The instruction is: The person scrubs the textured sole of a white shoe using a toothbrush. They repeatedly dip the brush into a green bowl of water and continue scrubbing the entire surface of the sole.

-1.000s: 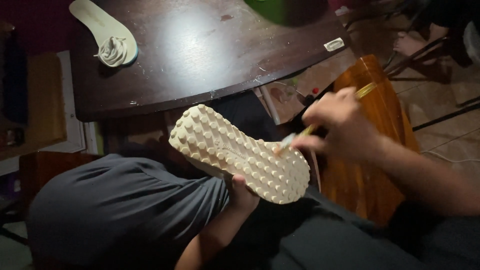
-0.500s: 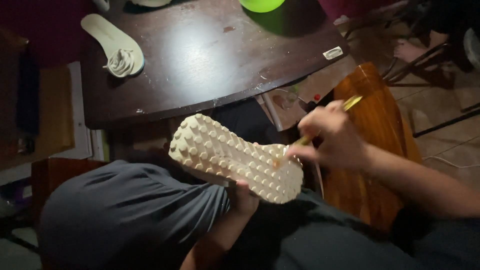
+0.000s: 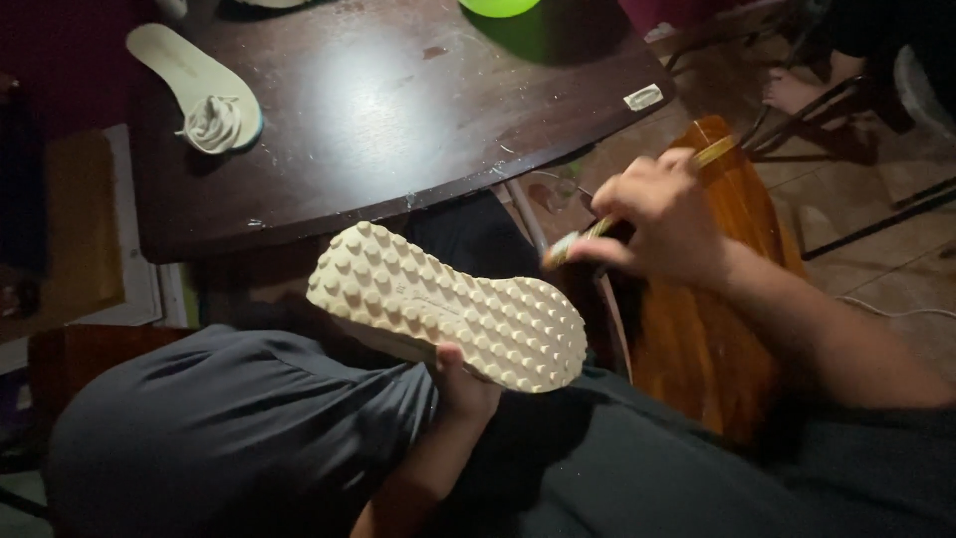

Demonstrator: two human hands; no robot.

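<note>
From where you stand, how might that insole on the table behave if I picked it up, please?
The insole looks thin and flat, so probably light and floppy. The bundled laces resting on its end might slide off if it tilts.

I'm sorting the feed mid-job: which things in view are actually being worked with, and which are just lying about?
In use:
- cream rubber shoe sole with studded tread, gripped from below by the left hand
- thin yellow-handled brush, held in the right hand

Lying about:
- pale flat insole with bunched off-white laces, on the dark wooden table
- bright green round object
- orange-brown wooden chair
</note>
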